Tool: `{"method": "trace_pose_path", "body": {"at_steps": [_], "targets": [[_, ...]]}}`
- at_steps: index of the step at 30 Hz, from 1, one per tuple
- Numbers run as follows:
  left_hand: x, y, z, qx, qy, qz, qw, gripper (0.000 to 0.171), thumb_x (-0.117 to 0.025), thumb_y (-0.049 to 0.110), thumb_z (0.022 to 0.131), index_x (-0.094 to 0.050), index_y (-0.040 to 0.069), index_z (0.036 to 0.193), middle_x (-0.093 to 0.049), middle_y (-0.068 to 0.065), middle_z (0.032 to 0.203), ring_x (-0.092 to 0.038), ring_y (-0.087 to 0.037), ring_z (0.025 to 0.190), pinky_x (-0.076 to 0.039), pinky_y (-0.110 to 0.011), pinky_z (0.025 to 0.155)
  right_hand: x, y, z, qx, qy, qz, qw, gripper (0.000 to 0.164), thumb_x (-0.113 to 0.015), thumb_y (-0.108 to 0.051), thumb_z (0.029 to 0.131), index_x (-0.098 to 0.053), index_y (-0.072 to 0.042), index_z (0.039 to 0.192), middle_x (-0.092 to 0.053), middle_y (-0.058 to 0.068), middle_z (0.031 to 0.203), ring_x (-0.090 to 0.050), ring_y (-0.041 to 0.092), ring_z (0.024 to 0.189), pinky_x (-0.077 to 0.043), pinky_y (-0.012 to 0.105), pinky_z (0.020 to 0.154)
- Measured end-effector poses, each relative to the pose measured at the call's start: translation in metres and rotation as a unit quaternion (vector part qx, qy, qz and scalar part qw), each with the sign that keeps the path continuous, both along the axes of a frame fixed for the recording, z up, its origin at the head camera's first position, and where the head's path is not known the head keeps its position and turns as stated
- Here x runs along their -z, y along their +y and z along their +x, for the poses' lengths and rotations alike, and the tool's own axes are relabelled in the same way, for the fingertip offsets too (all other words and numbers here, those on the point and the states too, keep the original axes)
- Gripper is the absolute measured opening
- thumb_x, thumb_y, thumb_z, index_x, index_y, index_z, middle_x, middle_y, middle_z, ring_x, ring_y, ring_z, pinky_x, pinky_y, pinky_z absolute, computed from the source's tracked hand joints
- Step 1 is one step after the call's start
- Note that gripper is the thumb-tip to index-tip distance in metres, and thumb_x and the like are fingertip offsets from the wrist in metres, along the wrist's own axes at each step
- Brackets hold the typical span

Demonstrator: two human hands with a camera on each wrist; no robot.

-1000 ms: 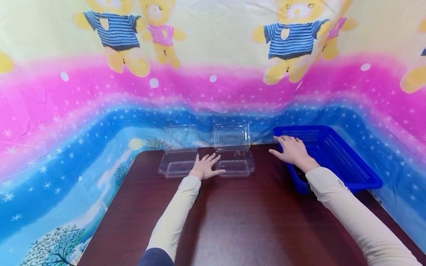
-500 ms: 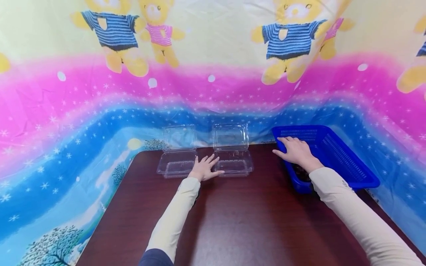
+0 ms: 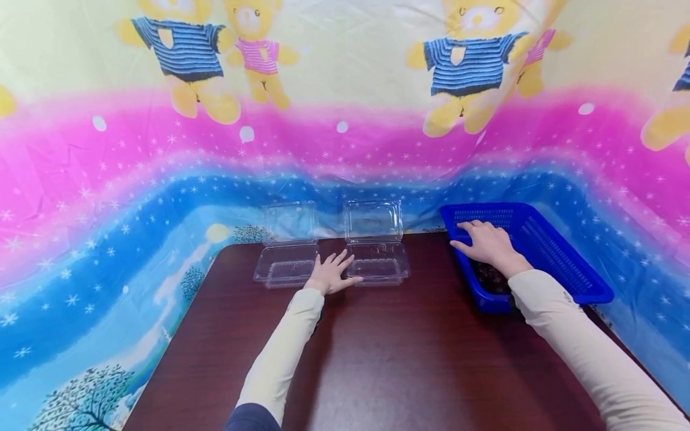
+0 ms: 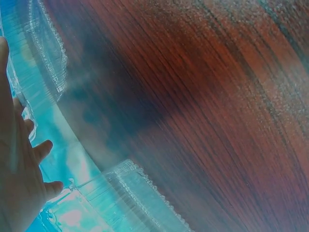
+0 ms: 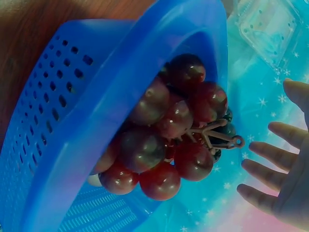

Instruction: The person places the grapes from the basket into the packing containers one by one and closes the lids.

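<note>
Two clear plastic clamshell boxes stand side by side at the back of the table, lids up: a left box (image 3: 283, 270) and a right box (image 3: 380, 268). My left hand (image 3: 327, 275), fingers spread and holding nothing, overlaps the gap between them in the head view. On the right, my right hand (image 3: 489, 244) hovers over the near left part of a blue plastic basket (image 3: 566, 254). A bunch of dark red grapes (image 5: 171, 130) with a brown stem lies in that basket. The right wrist view shows the fingers (image 5: 273, 154) straight and apart from the stem.
The dark wooden table (image 3: 388, 353) stretches in front of both arms. Behind it hangs a printed cloth (image 3: 345, 155) with bears and snowflakes, close to the upright lids and the basket's far side.
My right hand has shifted a little to the right, farther over the basket, and more of the grapes shows beneath it. The left hand stays in place among the boxes.
</note>
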State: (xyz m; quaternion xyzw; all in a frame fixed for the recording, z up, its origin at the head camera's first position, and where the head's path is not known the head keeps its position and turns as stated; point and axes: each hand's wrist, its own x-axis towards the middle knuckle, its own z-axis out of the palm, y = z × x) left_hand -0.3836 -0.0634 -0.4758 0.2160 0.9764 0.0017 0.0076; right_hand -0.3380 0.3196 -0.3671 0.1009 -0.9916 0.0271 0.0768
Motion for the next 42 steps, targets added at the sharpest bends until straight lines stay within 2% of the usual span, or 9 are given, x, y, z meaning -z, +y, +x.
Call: {"method": "trace_pose_path", "body": {"at_steps": [10,15,21,32,34,35,38,41,42], "targets": [[0.004,0.0,0.0,-0.004,0.004,0.011,0.9999,0.078,-0.034,0.074,0.083,-0.021,0.032,0.148,-0.017,0.005,0.155,-0.023,-0.025,0.14,-0.014,-0.06,0.109,0.003,0.007,0.001,0.015,-0.014,0.007,1.0,0.065,-0.053,-0.048,0.089,-0.047,-0.002,0.134,-0.045,0.028,0.13,-0.05,0.047,0.107,-0.049,0.051,0.062],[0.008,0.001,-0.002,-0.004,0.003,0.013,0.9999,0.078,-0.033,0.074,0.084,-0.02,0.032,0.148,-0.016,0.005,0.155,-0.023,-0.026,0.14,-0.013,-0.06,0.109,0.008,0.011,0.001,0.017,-0.02,0.008,1.0,0.06,-0.055,-0.042,0.09,-0.048,-0.001,0.133,-0.045,0.03,0.13,-0.049,0.048,0.106,-0.048,0.05,0.058],[0.008,0.001,-0.002,-0.008,-0.001,0.019,0.9998,0.078,-0.034,0.073,0.084,-0.02,0.033,0.148,-0.016,0.004,0.156,-0.022,-0.026,0.14,-0.011,-0.06,0.109,0.01,0.014,0.001,0.015,-0.024,0.004,1.0,0.059,-0.055,-0.04,0.09,-0.048,0.0,0.132,-0.045,0.031,0.129,-0.053,0.047,0.1,-0.042,0.037,0.044],[0.014,0.0,-0.004,-0.003,0.0,0.028,0.9996,0.078,-0.032,0.072,0.085,-0.023,0.028,0.148,-0.014,0.003,0.156,-0.021,-0.028,0.14,-0.011,-0.061,0.109,0.014,0.017,0.002,0.012,-0.019,-0.003,1.0,0.055,-0.057,-0.037,0.089,-0.052,0.001,0.129,-0.05,0.031,0.123,-0.058,0.041,0.086,-0.041,0.037,0.042],[0.015,0.0,-0.006,-0.002,-0.01,0.04,0.9992,0.081,-0.031,0.075,0.083,-0.023,0.027,0.148,-0.013,0.003,0.156,-0.021,-0.028,0.14,-0.009,-0.062,0.109,0.015,0.018,0.002,0.013,-0.019,-0.004,1.0,0.055,-0.058,-0.037,0.089,-0.052,0.0,0.128,-0.051,0.03,0.122,-0.059,0.04,0.085,-0.043,0.039,0.044],[0.024,-0.002,-0.013,0.005,-0.001,0.046,0.9989,0.084,-0.027,0.079,0.081,-0.021,0.029,0.149,-0.012,0.005,0.156,-0.019,-0.028,0.141,-0.007,-0.063,0.108,0.016,0.018,0.002,0.013,-0.018,-0.003,1.0,0.054,-0.058,-0.037,0.089,-0.053,0.0,0.128,-0.052,0.03,0.121,-0.059,0.041,0.086,-0.044,0.04,0.045],[0.025,-0.002,-0.014,0.005,-0.007,0.056,0.9984,0.089,-0.024,0.083,0.077,-0.021,0.029,0.149,-0.011,0.005,0.156,-0.019,-0.028,0.141,-0.006,-0.064,0.108,0.017,0.019,0.003,0.015,-0.019,-0.003,1.0,0.054,-0.058,-0.036,0.089,-0.053,0.0,0.128,-0.052,0.03,0.121,-0.059,0.041,0.087,-0.046,0.045,0.05],[0.022,-0.001,-0.011,0.002,0.0,0.046,0.999,0.086,-0.024,0.08,0.08,-0.02,0.029,0.149,-0.012,0.004,0.156,-0.02,-0.028,0.141,-0.008,-0.062,0.109,0.017,0.019,0.004,0.017,-0.022,-0.003,1.0,0.054,-0.058,-0.037,0.089,-0.052,0.0,0.128,-0.052,0.03,0.121,-0.059,0.042,0.087,-0.047,0.049,0.054],[0.013,0.0,-0.004,-0.005,-0.01,0.04,0.9991,0.083,-0.029,0.077,0.082,-0.022,0.027,0.149,-0.013,0.003,0.156,-0.021,-0.028,0.14,-0.01,-0.061,0.109,0.017,0.02,0.004,0.018,-0.024,-0.003,1.0,0.055,-0.058,-0.037,0.089,-0.052,0.0,0.128,-0.052,0.03,0.121,-0.059,0.042,0.086,-0.047,0.049,0.055]]}}
